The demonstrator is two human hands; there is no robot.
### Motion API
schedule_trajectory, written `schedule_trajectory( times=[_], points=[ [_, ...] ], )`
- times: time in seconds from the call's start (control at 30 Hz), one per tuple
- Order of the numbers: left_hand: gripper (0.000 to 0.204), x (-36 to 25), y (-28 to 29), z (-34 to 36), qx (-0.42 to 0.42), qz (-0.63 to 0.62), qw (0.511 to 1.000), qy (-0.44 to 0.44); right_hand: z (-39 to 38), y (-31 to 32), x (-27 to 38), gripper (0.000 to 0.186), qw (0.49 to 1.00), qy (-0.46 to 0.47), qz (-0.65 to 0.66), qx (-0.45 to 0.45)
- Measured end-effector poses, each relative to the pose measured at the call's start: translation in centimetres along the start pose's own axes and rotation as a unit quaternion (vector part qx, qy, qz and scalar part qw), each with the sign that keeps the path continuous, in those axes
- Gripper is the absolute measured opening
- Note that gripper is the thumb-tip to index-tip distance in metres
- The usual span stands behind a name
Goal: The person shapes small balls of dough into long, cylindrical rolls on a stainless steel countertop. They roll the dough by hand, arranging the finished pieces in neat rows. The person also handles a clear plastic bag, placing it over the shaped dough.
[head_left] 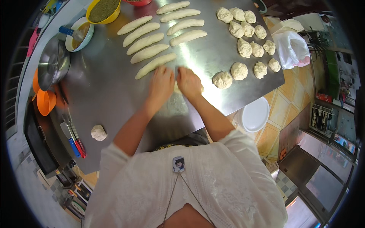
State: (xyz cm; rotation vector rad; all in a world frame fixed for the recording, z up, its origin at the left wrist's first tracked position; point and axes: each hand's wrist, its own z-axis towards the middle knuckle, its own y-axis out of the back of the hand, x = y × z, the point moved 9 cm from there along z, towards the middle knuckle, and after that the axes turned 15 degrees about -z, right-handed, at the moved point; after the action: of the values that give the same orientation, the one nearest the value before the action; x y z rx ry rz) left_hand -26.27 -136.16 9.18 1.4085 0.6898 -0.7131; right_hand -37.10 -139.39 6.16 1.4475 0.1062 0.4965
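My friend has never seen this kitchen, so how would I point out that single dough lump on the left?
Start with the metal table and follow its left side toward the person's body. Just right of the red-handled utensil sits a pale, roundish lump of dough. It lies alone, while the other round lumps gather along the table's right side.

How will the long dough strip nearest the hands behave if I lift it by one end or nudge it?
The dough strip will probably sag, being long and slender. Its slight curve suggests it may swerve rather than roll straight. Its matte surface hints it won't be very slippery, though stickiness can't be judged.
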Motion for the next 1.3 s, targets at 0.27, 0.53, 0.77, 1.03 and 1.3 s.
schedule_trajectory(
  times=[0.27,0.53,0.77,1.03,1.3],
  points=[
    [0.062,-2.0,-7.1,-9.2,0.175,0.066,0.981,-0.048,-12.6,1.1,0.4,0.060,0.991,0.017,-0.062,0.117],
    [0.064,-2.5,-3.1,4.9,-0.076,0.174,0.976,-0.107,2.4,2.3,-3.0,0.055,0.994,0.021,-0.091,-0.062],
    [0.051,-1.0,-4.5,-6.7,0.065,0.162,0.984,-0.023,-8.4,2.5,-1.8,0.060,0.996,0.081,-0.030,0.026],
    [0.054,-2.6,-1.1,-12.6,0.073,0.028,0.996,-0.049,-11.4,7.7,-1.3,0.062,0.995,0.096,-0.001,0.032],
    [0.029,-4.0,-0.3,-0.4,-0.001,-0.014,0.993,-0.115,-0.1,10.5,-5.1,0.025,0.988,0.154,-0.007,-0.016]
  ],
)
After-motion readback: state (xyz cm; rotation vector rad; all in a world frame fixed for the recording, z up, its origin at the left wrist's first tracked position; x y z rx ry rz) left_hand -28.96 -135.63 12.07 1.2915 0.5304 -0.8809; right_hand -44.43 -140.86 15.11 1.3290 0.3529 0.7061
